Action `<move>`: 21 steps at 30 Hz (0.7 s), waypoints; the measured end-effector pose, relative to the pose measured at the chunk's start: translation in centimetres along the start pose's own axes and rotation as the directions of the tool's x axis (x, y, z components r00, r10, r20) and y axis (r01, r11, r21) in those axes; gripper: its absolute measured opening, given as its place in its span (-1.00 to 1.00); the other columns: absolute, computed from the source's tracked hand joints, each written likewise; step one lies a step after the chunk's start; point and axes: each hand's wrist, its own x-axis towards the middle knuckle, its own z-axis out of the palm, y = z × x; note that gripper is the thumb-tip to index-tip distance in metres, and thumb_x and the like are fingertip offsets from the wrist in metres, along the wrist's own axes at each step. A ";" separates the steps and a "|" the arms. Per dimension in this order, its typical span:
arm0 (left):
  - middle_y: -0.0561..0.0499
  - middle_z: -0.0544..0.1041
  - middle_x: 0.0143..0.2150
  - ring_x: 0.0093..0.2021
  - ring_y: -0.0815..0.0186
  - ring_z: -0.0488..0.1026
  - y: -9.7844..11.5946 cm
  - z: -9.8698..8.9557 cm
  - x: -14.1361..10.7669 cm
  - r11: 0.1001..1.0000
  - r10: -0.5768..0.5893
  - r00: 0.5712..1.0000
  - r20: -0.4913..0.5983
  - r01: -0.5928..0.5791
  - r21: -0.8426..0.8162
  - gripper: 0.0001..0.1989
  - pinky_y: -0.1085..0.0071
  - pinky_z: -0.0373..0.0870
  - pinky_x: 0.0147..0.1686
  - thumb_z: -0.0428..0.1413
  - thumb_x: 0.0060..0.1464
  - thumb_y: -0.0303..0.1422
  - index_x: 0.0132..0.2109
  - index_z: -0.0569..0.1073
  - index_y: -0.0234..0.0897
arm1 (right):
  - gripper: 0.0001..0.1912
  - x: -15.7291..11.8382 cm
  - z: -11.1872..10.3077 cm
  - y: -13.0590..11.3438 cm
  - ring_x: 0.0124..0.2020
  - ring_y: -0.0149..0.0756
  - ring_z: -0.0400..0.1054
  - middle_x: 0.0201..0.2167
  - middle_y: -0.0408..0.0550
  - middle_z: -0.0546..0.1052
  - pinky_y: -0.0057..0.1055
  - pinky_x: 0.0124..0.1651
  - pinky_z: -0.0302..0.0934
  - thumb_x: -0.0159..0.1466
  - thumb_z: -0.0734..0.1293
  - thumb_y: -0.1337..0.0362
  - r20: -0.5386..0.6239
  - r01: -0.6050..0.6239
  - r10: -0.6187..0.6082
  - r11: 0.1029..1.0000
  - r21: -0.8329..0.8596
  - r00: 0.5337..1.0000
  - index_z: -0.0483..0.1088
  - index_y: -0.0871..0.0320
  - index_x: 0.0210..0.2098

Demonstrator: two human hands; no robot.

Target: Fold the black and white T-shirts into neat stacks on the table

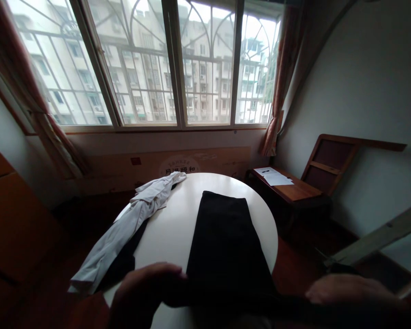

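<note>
A black cloth garment (pixel 226 237) lies lengthwise on the round white table (pixel 171 237), its far end flat and its near end in shadow. At the near left edge of this garment, my left hand (pixel 150 276) is closed on the dark fabric, blurred by motion. Off the table's right side, my right hand (pixel 349 290) appears closed on the dark fabric stretching toward it; its fingers are smeared. A light grey-white garment (pixel 123 228) drapes along the table's left edge, with black cloth (pixel 125 258) beneath it.
Papers (pixel 274 176) and a dark pen lie on a low wooden bench (pixel 303 189) at the right. Behind it, a wooden frame leans against the wall. A pale beam (pixel 380 235) slants at the far right. Curtained windows and a printed panel (pixel 208 160) stand beyond the table.
</note>
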 end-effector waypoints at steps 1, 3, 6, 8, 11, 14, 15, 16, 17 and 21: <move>-0.06 0.67 -0.30 -0.35 0.13 0.61 -0.1 1.2 1.8 1.000 -0.022 1.000 0.014 0.022 0.012 -0.59 0.32 0.60 -0.37 0.09 0.22 0.01 -0.18 0.66 -0.19 | -0.70 2.4 0.6 -0.3 -0.37 -0.01 0.53 -0.39 0.11 0.62 -0.15 -0.29 0.43 0.25 0.37 -0.08 -0.041 -0.048 0.050 0.998 0.051 0.998 0.65 -0.09 -0.24; -0.06 0.65 -0.31 -0.32 0.15 0.58 -1.2 3.2 5.6 0.994 -0.093 0.994 0.053 0.090 0.061 -0.63 0.36 0.55 -0.32 0.20 0.12 -0.05 -0.22 0.65 -0.29 | -0.61 7.2 1.9 -0.5 -0.38 -0.05 0.51 -0.39 0.07 0.62 -0.20 -0.32 0.41 0.24 0.35 -0.15 -0.085 -0.145 0.156 0.982 0.121 0.984 0.63 0.00 -0.27; -0.06 0.62 -0.30 -0.31 0.21 0.51 -4.5 5.2 11.1 0.975 -0.215 0.974 0.068 0.218 -0.041 -0.53 0.42 0.43 -0.34 0.23 0.06 -0.02 -0.16 0.61 -0.40 | -0.65 14.2 3.5 0.6 -0.28 -0.12 0.47 -0.34 0.01 0.60 -0.28 -0.23 0.38 0.15 0.46 -0.04 -0.106 -0.152 0.164 0.982 0.115 0.981 0.59 0.11 -0.27; -0.06 0.60 -0.30 -0.32 0.25 0.47 -7.3 6.2 14.5 0.939 -0.305 0.947 0.106 0.317 -0.132 -0.43 0.45 0.37 -0.34 0.26 -0.01 0.03 -0.12 0.58 -0.45 | -0.63 18.3 4.3 2.8 -0.28 -0.19 0.42 -0.35 -0.03 0.58 -0.34 -0.23 0.34 0.14 0.47 0.01 -0.143 -0.146 0.163 0.982 0.122 0.976 0.55 0.18 -0.25; -0.03 0.54 -0.39 -0.44 0.35 0.39 -11.4 7.9 19.3 0.872 -0.435 0.881 0.186 0.464 -0.156 -0.35 0.51 0.23 -0.47 0.27 -0.05 0.10 -0.11 0.52 -0.47 | -0.57 23.3 5.2 7.6 -0.28 -0.24 0.40 -0.31 -0.02 0.57 -0.37 -0.23 0.31 0.16 0.44 -0.01 -0.124 -0.184 0.209 0.965 0.189 0.970 0.50 0.25 -0.19; 0.03 0.47 -0.49 -0.54 0.42 0.30 -15.1 9.5 23.2 0.829 -0.523 0.824 0.217 0.551 -0.094 -0.42 0.52 0.14 -0.55 0.23 0.07 0.06 -0.11 0.49 -0.47 | -0.52 27.1 6.0 12.6 -0.28 -0.26 0.40 -0.28 0.01 0.57 -0.39 -0.24 0.30 0.16 0.43 -0.03 -0.101 -0.275 0.293 0.947 0.165 0.951 0.46 0.28 -0.16; 0.04 0.45 -0.51 -0.55 0.42 0.30 -16.2 10.0 24.2 0.814 -0.552 0.804 0.222 0.577 -0.067 -0.46 0.52 0.15 -0.55 0.21 0.12 0.03 -0.13 0.48 -0.46 | -0.53 28.0 6.3 14.0 -0.30 -0.27 0.40 -0.30 0.01 0.56 -0.40 -0.27 0.29 0.16 0.42 -0.02 -0.090 -0.312 0.326 0.940 0.138 0.941 0.45 0.28 -0.17; 0.05 0.44 -0.52 -0.56 0.42 0.30 -17.3 10.5 25.1 0.797 -0.581 0.782 0.224 0.603 -0.036 -0.50 0.51 0.17 -0.56 0.19 0.17 -0.01 -0.14 0.47 -0.46 | -0.56 28.8 6.6 15.3 -0.33 -0.28 0.40 -0.32 0.00 0.56 -0.42 -0.32 0.28 0.16 0.42 0.00 -0.079 -0.347 0.357 0.931 0.111 0.931 0.45 0.27 -0.19; 0.04 0.43 -0.51 -0.55 0.41 0.32 -18.4 10.9 25.8 0.782 -0.607 0.762 0.223 0.624 -0.004 -0.54 0.51 0.19 -0.55 0.17 0.21 -0.04 -0.15 0.47 -0.46 | -0.59 29.4 6.8 16.4 -0.36 -0.30 0.39 -0.35 -0.02 0.55 -0.44 -0.36 0.27 0.17 0.42 0.03 -0.072 -0.376 0.383 0.922 0.089 0.921 0.44 0.27 -0.21; 0.03 0.48 -0.35 -0.46 0.39 0.42 -21.8 12.0 27.6 0.735 -0.676 0.707 0.206 0.665 0.132 -0.65 0.46 0.37 -0.48 0.06 0.35 -0.12 -0.09 0.46 -0.39 | -0.72 30.8 7.6 19.3 -0.46 -0.36 0.36 -0.45 -0.08 0.51 -0.51 -0.48 0.19 0.21 0.40 0.12 -0.075 -0.463 0.463 0.886 0.025 0.883 0.41 0.25 -0.29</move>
